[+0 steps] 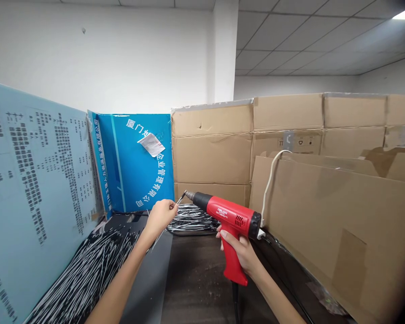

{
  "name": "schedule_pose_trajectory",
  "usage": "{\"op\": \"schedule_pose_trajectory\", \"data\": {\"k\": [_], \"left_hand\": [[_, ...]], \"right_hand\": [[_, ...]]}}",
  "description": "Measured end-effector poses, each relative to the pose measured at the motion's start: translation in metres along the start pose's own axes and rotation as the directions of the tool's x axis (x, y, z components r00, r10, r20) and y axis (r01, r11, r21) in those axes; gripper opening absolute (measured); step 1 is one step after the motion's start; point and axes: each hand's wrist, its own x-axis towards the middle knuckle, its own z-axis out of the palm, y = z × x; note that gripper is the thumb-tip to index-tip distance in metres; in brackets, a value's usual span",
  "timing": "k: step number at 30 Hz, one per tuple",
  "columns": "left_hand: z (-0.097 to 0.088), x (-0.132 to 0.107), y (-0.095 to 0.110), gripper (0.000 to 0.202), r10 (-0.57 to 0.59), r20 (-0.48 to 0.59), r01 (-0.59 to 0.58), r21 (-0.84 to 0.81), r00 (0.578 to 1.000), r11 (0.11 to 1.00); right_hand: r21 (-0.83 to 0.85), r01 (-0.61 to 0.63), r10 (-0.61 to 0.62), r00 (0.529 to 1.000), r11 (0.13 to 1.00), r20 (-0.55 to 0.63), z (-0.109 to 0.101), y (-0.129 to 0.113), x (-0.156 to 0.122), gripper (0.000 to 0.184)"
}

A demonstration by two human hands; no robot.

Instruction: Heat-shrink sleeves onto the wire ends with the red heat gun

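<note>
My right hand (239,250) is wrapped round the handle of a red and black heat gun (231,213). The gun's metal nozzle points left and slightly up. My left hand (162,214) pinches a thin black-and-white wire (181,198), whose dark tip sits right at the nozzle's mouth. The wire's other end trails down behind my left wrist. Whether there is one strand or more in the pinch, I cannot tell. A bundle of similar black and white wires (195,220) lies behind the two hands, at the back of the table.
A large pile of wires (84,270) covers the left side. Around the table (195,279) stand a printed light-blue panel (30,189), a blue board (121,166) and cardboard walls (212,157). A cardboard sheet (310,216) leans at right, with a white cable (266,189) over it.
</note>
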Motion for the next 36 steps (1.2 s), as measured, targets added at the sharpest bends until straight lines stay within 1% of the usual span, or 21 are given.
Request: {"op": "schedule_pose_trajectory", "data": {"k": [6, 12, 20, 23, 26, 31, 36], "left_hand": [[0.0012, 0.0009, 0.0000, 0.034, -0.005, 0.001, 0.005, 0.011, 1.000, 1.000], [-0.0001, -0.0009, 0.0016, 0.036, -0.018, 0.008, 0.018, 0.015, 1.000, 1.000], [0.0020, -0.0007, 0.0018, 0.033, 0.008, -0.007, -0.007, 0.033, 1.000, 0.999], [0.0026, -0.0001, 0.0000, 0.032, 0.004, -0.013, -0.004, -0.004, 1.000, 1.000], [0.0022, 0.0011, -0.0015, 0.032, -0.008, -0.004, 0.008, -0.084, 1.000, 0.996], [0.0026, 0.0026, -0.0004, 0.033, -0.041, 0.071, 0.053, -0.179, 0.997, 0.982], [0.0048, 0.0032, -0.0008, 0.031, -0.064, 0.094, 0.084, -0.231, 0.994, 0.969]], "right_hand": [[0.006, 0.003, -0.003, 1.000, 1.000, 0.013, -0.0017, 0.0023, 0.0011, 0.039], [-0.006, -0.005, 0.005, 1.000, 1.000, -0.011, -0.0025, 0.0061, 0.0019, 0.044], [-0.009, -0.007, 0.007, 1.000, 1.000, 0.005, -0.0028, 0.0062, 0.0022, 0.041], [-0.015, -0.004, 0.004, 1.000, 1.000, 0.005, -0.0036, 0.0066, 0.0025, 0.040], [-0.021, -0.008, 0.008, 1.000, 1.000, -0.005, -0.0040, 0.0068, 0.0023, 0.041], [-0.024, -0.008, 0.008, 1.000, 1.000, -0.001, -0.0044, 0.0072, 0.0020, 0.040], [-0.023, -0.010, 0.010, 1.000, 1.000, -0.004, -0.0047, 0.0069, 0.0021, 0.040]]}}
